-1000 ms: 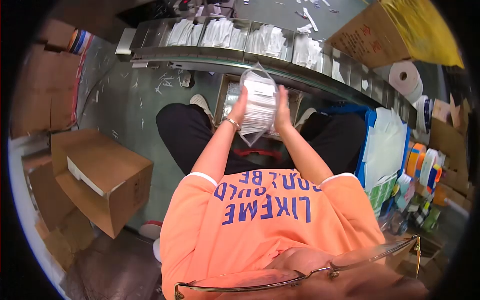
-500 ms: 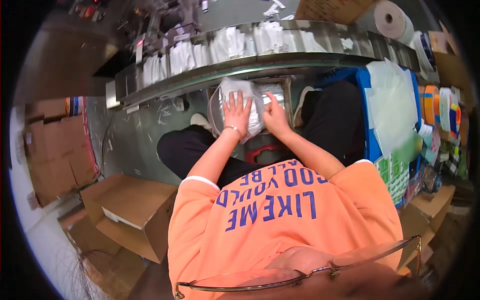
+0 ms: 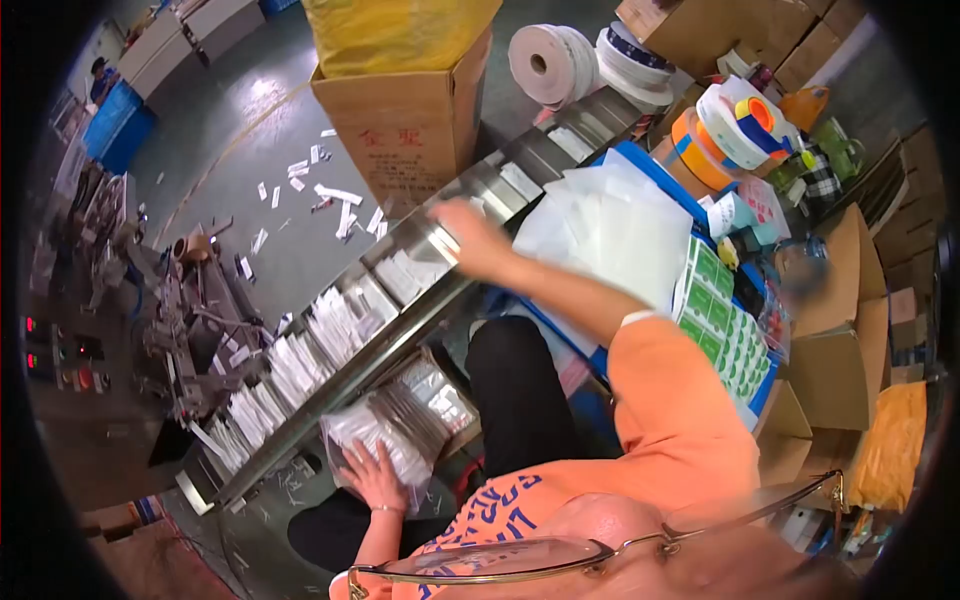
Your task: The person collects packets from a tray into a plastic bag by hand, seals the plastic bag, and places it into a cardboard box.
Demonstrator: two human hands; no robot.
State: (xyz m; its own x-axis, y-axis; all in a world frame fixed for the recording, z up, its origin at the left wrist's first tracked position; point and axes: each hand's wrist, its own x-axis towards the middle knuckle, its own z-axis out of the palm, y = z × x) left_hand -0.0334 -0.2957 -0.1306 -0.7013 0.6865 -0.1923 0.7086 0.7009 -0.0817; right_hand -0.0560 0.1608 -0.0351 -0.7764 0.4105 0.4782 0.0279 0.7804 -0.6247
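Observation:
My left hand [image 3: 375, 476] lies with spread fingers on a clear plastic bag [image 3: 392, 432] of packed white items, over a carton [image 3: 458, 405] below the metal trough. Out to the right, my right hand [image 3: 470, 238] is over the long divided metal trough [image 3: 375, 300], near a compartment with a few white packets. Its fingers are blurred, and whether they hold anything cannot be made out. White packets [image 3: 292, 370] stand in several compartments toward the trough's lower left end.
A blue crate [image 3: 640, 165] with translucent sheets [image 3: 600, 228] and green label sheets [image 3: 712, 300] stands at my right. Behind the trough are a tall carton [image 3: 395, 130] and label rolls [image 3: 545, 65]. Machinery [image 3: 185, 350] is at the left. A distant person [image 3: 100, 80] shows upper left.
My view has turned to the right. My right hand has left the bag and reached over the trough. My left hand has stayed on the bag, with its fingers spread.

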